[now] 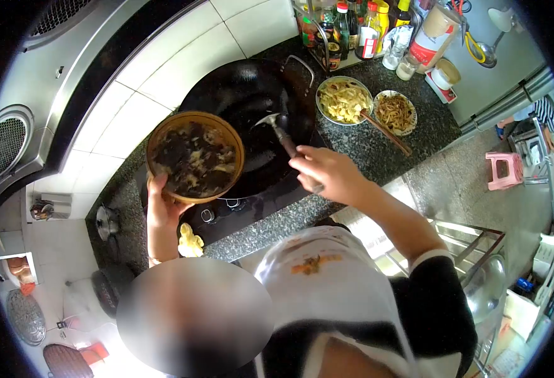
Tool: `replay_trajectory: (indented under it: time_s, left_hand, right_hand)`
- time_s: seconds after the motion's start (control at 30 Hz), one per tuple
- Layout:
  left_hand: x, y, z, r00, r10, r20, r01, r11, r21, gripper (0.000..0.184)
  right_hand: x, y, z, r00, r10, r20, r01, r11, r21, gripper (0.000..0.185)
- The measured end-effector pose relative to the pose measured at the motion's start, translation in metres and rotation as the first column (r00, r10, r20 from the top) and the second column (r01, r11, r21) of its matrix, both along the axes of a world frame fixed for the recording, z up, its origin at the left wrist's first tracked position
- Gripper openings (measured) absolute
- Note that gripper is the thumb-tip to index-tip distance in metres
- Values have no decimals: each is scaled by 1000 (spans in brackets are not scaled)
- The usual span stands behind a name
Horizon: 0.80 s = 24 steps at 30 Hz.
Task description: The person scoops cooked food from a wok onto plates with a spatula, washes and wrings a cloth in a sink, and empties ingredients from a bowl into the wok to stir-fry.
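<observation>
My left hand [163, 205] grips the near rim of a brown bowl [238, 151], which holds dark soup with pale shreds in it. The bowl is over the left edge of a large black wok [226, 85]. In my right hand [330, 171] is the dark handle of a wok spatula [283, 137], its metal head inside the wok. The wok's inside looks dark and glossy; its left part is hidden behind the bowl.
Right of the wok stand a bowl of yellowish sliced food [340, 101] with chopsticks [387, 133] and a plate of brown shreds [395, 113]. Sauce bottles [369, 34] line the back. A yellow cloth [190, 242] lies by the stove knobs [208, 215]. A small pot [106, 222] sits left.
</observation>
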State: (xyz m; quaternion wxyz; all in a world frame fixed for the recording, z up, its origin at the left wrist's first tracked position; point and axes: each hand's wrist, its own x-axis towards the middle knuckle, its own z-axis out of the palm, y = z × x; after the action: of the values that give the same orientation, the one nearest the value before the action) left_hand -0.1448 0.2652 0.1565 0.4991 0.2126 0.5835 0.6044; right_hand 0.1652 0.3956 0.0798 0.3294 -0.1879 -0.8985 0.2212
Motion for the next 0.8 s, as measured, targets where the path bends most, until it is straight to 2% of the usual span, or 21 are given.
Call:
replay_trajectory:
  time_s: [0.07, 0.1, 0.13, 0.2, 0.23, 0.27, 0.33, 0.4, 0.43, 0.47, 0.53, 0.57, 0.67, 0.73, 0.8]
  left_hand:
    - [5, 24, 5, 971, -4, -238, -38, 985, -169, 66]
    - [8, 35, 2, 947, 45, -319, -126, 963, -237, 75]
    - [-16, 44, -19, 949, -96, -302, 35, 979, -203, 78]
    - [-1, 61, -10, 911, -113, -398, 2, 963, -269, 77]
    - [5, 67, -8, 907, -124, -403, 11, 962, -273, 77]
    - [11, 72, -6, 914, -114, -389, 4, 962, -273, 76]
    - [19, 81, -4, 917, -120, -380, 9, 959, -282, 75]
    - [22, 86, -1, 915, -219, -339, 133, 956, -260, 95]
    - [15, 83, -12, 942, -145, -301, 70, 967, -244, 87]
    - [13, 85, -16, 940, -142, -309, 66, 967, -245, 87]
    - [11, 90, -16, 934, -244, -260, 193, 959, -206, 82]
    - [9, 91, -11, 938, -273, -214, 219, 945, -243, 76]
    - [2, 99, -12, 891, -334, -307, 257, 930, -265, 79]
    - [7, 104, -9, 892, -293, -345, 209, 943, -258, 81]
    - [16, 112, 2, 838, -310, -450, 179, 934, -311, 82]
  right_hand:
    - [11, 7, -8, 979, -92, -183, 81, 994, -67, 32]
    - [17, 11, -1, 964, -79, -253, 68, 996, -54, 33]
    - [18, 11, 2, 963, -82, -258, 70, 996, -54, 33]
    - [24, 3, 5, 895, -156, -419, 85, 979, -184, 33]
    - [22, 0, 0, 870, -153, -469, 26, 964, -266, 32]
    - [17, -1, -3, 865, -167, -474, 36, 962, -272, 32]
    - [3, -4, -6, 841, -94, -534, -57, 964, -258, 32]
    - [-10, -2, -12, 836, -92, -541, -77, 956, -282, 32]
    - [-17, -1, -17, 832, -95, -546, -77, 956, -284, 33]
    - [-24, 1, -23, 829, -94, -552, -81, 955, -285, 33]
    - [-32, 3, -30, 792, -105, -602, -101, 949, -299, 35]
    - [-31, 6, -31, 798, -71, -599, -126, 951, -281, 35]
    - [-25, 20, -23, 817, -18, -576, -135, 966, -221, 36]
    - [-18, 37, -13, 846, 91, -525, -199, 968, -153, 38]
    - [-15, 49, -7, 847, 106, -521, -197, 973, -121, 38]
